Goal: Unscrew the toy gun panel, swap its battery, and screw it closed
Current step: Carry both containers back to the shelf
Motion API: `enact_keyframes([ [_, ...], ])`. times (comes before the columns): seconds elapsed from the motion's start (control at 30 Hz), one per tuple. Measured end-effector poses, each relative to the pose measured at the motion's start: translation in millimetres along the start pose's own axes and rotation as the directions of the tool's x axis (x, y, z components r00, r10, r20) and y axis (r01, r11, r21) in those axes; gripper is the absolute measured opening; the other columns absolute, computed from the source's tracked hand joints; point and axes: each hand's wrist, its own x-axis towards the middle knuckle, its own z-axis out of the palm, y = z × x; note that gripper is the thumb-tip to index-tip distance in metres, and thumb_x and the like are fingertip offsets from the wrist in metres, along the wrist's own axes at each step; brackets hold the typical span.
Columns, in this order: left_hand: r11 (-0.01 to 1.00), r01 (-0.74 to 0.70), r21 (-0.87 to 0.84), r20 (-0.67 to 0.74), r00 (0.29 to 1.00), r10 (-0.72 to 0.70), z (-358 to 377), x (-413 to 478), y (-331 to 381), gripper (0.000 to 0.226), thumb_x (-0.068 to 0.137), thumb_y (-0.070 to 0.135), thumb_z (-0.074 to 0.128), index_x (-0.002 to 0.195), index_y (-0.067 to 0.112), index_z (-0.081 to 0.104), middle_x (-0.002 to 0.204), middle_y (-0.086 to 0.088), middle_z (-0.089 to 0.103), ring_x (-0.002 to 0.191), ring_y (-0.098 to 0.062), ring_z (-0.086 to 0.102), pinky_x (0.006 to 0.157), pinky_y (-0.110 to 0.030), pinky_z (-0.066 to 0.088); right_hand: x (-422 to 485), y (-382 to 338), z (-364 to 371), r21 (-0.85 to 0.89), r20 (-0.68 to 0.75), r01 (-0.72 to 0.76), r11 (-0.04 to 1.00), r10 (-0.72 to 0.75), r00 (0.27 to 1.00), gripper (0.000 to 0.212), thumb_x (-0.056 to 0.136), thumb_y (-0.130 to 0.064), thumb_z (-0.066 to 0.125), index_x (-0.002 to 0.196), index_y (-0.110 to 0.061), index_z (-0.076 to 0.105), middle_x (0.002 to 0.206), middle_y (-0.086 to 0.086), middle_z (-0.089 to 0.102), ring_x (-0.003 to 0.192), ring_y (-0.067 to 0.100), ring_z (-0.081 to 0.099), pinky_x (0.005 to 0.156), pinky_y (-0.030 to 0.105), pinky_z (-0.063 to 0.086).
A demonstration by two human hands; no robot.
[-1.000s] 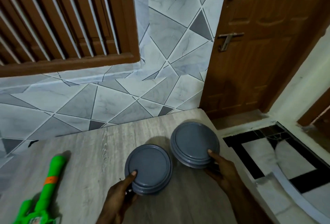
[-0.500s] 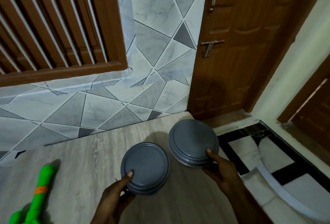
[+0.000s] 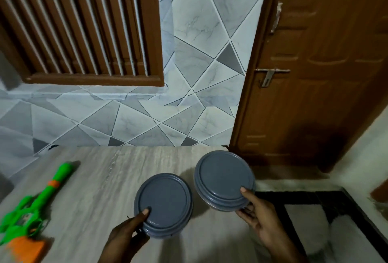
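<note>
At the table's (image 3: 94, 189) left lies the green, orange-banded toy gun (image 3: 42, 195), while the left hand (image 3: 123, 239) grips the near grey container (image 3: 165, 199) and the right hand (image 3: 260, 218) the far grey container (image 3: 222, 178).

A grey geometric-tiled wall (image 3: 189, 105) stands between a brown louvred window (image 3: 79, 23) and wooden door (image 3: 315, 74).

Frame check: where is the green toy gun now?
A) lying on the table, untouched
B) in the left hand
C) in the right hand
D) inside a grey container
A: the toy gun lies on the table at the left, while the left hand grips the left grey container and the right hand grips the right grey container.
</note>
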Motion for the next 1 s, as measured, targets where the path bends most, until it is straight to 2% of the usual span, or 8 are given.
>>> enact_keyframes([
  [0.2,0.994,-0.074,-0.077,-0.127,0.99,0.063,27.8,-56.7,-55.3,0.044,0.069,0.022,0.085,0.101,-0.007,0.073,0.117,-0.028,0.065,0.109,-0.036,0.064,0.093,-0.045,0.054,-1.1,-35.9,-38.6,-0.077,0.158,-0.053,0.996,0.065,0.985,0.032,0.081,-0.014,0.076,0.109,-0.004,0.065,0.109,0.019,0.069,0.101,0.03,0.066,0.084,0.041,0.055],
  [0.37,0.993,-0.093,-0.075,-0.131,0.988,0.082,44.8,-101.6,-86.5,0.036,0.073,0.025,0.081,0.098,-0.001,0.077,0.114,-0.024,0.068,0.1,-0.031,0.066,0.087,-0.041,0.054,-6.7,-44.1,-67.3,-0.084,0.235,-0.099,0.991,0.117,0.965,0.031,0.081,-0.013,0.076,0.109,-0.006,0.065,0.112,0.017,0.068,0.103,0.029,0.064,0.088,0.045,0.054],
  [0.47,0.99,-0.122,-0.069,-0.137,0.984,0.112,50.2,-120.3,-96.8,0.027,0.078,0.024,0.078,0.095,0.003,0.079,0.115,-0.023,0.068,0.098,-0.028,0.065,0.085,-0.039,0.054,-14.9,-45.3,-78.4,-0.08,0.255,-0.107,0.991,0.125,0.959,0.027,0.082,-0.013,0.075,0.106,-0.008,0.064,0.112,0.017,0.066,0.103,0.028,0.063,0.09,0.046,0.052],
  [0.63,0.985,-0.166,-0.052,-0.146,0.977,0.156,56.7,-145.9,-115.7,0.027,0.078,0.025,0.078,0.096,0.005,0.079,0.108,-0.019,0.071,0.104,-0.031,0.064,0.084,-0.039,0.054,-35.2,-48.0,-96.0,-0.065,0.283,-0.104,0.992,0.118,0.952,0.023,0.083,-0.011,0.074,0.103,-0.007,0.064,0.109,0.017,0.066,0.099,0.026,0.063,0.098,0.051,0.049],
  [0.83,0.978,-0.2,-0.056,-0.144,0.971,0.19,55.0,-173.7,-140.1,0.026,0.08,0.022,0.076,0.101,0.005,0.077,0.112,-0.023,0.068,0.106,-0.031,0.063,0.091,-0.042,0.053,-60.6,-47.7,-122.3,-0.067,0.284,-0.075,0.995,0.091,0.955,0.024,0.082,-0.012,0.075,0.102,-0.008,0.064,0.108,0.017,0.067,0.1,0.027,0.063,0.092,0.048,0.052],
  [1.0,0.977,-0.196,-0.088,-0.137,0.973,0.184,51.7,-211.6,-164.0,0.036,0.081,0.022,0.076,0.108,-0.001,0.071,0.113,-0.02,0.067,0.104,-0.029,0.064,0.091,-0.041,0.052,-95.0,-44.6,-149.1,-0.051,0.292,-0.048,0.998,0.061,0.954,0.023,0.083,-0.011,0.074,0.103,-0.01,0.064,0.105,0.013,0.066,0.101,0.026,0.061,0.091,0.047,0.052],
])
